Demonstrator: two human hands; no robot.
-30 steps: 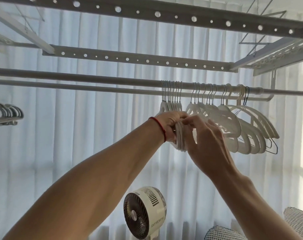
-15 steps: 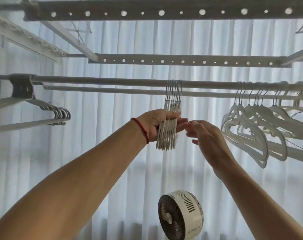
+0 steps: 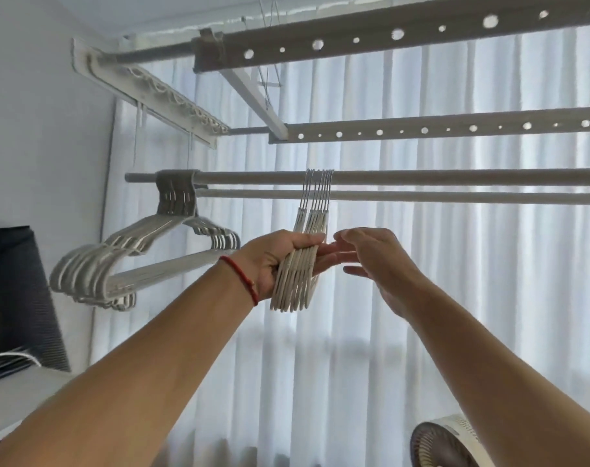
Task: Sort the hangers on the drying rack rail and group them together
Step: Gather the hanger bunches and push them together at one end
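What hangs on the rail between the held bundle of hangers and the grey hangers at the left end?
Nothing: in the head view the rail is bare between the bundle and the grey hangers.

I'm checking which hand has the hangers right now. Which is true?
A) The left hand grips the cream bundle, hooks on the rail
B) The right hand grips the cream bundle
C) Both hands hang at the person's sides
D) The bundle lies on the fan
A: the left hand wraps the cream hanger bundle, whose hooks sit over the rail, while the right hand is open beside it.
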